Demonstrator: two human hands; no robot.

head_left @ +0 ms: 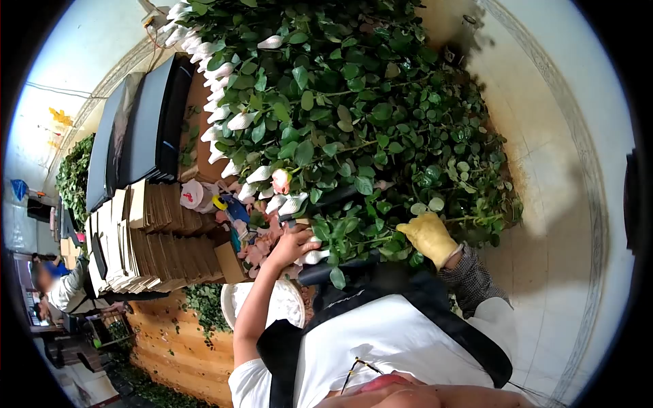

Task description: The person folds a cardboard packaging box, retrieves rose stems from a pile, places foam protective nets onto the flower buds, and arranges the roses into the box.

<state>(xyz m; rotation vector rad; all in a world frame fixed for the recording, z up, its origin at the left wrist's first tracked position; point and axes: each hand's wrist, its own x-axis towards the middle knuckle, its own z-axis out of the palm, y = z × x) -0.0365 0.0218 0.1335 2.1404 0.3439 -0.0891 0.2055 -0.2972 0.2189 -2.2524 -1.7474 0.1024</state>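
Roses (360,136) are filling the upper middle of the frame in a heap, their heads pointing left in white wraps (239,121) and their leafy stems running right. The nearest ones are lying at the centre of the frame, long axis running roughly left to right between the two hands. The bare left hand (294,246) is resting nearer the heads, apparently touching a wrapped one; the yellow-gloved right hand (432,238) is resting nearer the stems, among leaves. The left grip is bending partly, its fingertips spreading a little, but I cannot tell whether it is grasping a head. The right grip is curling, and leaves are obscuring whether it is clasping any stem. Pink petals (255,251) are lying just left of the left hand; cardboard (160,255) is standing farther left.
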